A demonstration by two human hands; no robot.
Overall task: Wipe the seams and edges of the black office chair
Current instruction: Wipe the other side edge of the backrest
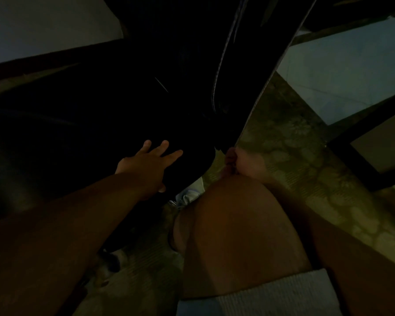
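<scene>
The black office chair (100,124) fills the dark upper left, its seat nearest me and its backrest (244,71) rising at the upper middle with a pale seam along its edge. My left hand (148,163) lies flat on the seat's front corner, fingers spread, holding nothing. My right hand (235,161) is at the bottom end of the backrest's edge with its fingers curled; the dim light hides whether anything is in it. A pale crumpled thing (188,193), perhaps a cloth, shows just under the seat edge beside my left thumb.
My bare knee (233,224) and white shorts (260,295) fill the lower middle. A mottled greenish floor (301,160) lies to the right. A dark-framed piece of furniture (360,133) stands at the right, with a pale wall behind at the upper left.
</scene>
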